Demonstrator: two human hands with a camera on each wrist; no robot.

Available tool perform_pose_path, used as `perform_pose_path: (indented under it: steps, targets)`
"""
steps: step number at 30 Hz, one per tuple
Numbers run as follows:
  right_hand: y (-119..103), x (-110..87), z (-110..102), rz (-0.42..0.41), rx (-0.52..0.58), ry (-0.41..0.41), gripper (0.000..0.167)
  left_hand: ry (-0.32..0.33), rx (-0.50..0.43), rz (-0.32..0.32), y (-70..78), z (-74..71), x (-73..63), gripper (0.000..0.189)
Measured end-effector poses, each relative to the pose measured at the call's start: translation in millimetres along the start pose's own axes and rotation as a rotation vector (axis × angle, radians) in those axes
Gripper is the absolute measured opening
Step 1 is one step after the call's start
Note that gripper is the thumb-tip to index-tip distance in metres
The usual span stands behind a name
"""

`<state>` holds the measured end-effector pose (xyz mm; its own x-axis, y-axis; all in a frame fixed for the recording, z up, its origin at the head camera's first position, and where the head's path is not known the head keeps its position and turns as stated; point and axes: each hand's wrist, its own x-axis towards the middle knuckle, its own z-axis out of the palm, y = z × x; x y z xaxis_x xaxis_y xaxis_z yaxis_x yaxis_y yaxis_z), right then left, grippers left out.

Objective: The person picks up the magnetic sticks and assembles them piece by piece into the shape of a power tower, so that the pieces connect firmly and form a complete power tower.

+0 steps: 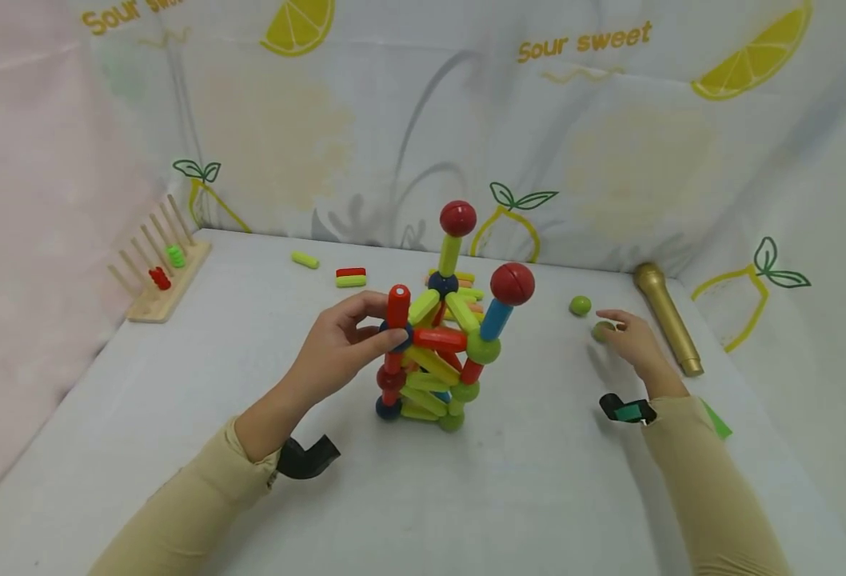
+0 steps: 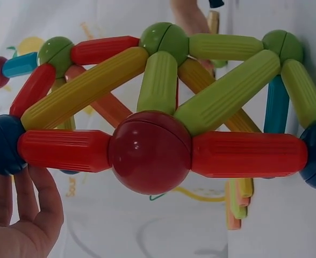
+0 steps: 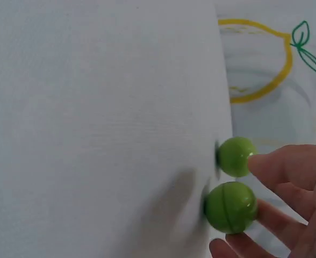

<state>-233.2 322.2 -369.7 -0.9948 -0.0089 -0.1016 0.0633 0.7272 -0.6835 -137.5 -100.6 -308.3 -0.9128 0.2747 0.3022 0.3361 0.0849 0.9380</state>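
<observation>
A tall frame of coloured magnetic sticks and balls stands on the table, including a yellow stick [image 2: 85,86] and a dark red ball [image 2: 151,152]. My left hand [image 1: 344,340] grips the dark blue ball [image 2: 5,144] at its upper left corner, thumb in front. From that ball a red stick [image 1: 398,306] points up. Two more dark red balls [image 1: 512,283] top a blue stick [image 1: 496,322] and a light green stick. At the right, my right hand [image 1: 635,340] reaches around a green ball [image 3: 231,207] on the table, fingers touching or very near it. Another green ball [image 3: 236,156] lies just beyond.
A wooden peg rack [image 1: 171,280] with red and green pieces stands at the left. Loose sticks [image 1: 351,281] lie toward the back, with more behind the frame. A gold microphone [image 1: 669,320] lies right of my right hand. A printed cloth hangs behind.
</observation>
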Motion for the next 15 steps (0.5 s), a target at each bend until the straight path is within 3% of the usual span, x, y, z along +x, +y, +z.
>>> perform_pose_path:
  steps: [5, 8, 11, 15]
  targets:
    - [7.0, 1.4, 6.5, -0.012, -0.097, -0.04, 0.044, -0.005, 0.007, -0.011, 2.5, -0.4, -0.8, 0.028]
    - [-4.8, -0.7, 8.2, -0.036, -0.04, 0.001, 0.046, -0.006, 0.0, -0.012, 2.9, -0.6, -0.6, 0.027]
    - [-38.0, -8.4, 6.4, -0.116, 0.151, 0.046, 0.045, -0.006, -0.001, -0.016, 2.8, -1.0, -0.1, 0.026]
    - [-107.1, -24.9, 1.5, -0.351, 0.582, 0.029, 0.022, -0.006, 0.002, -0.015, 2.9, -2.8, -0.1, 0.025]
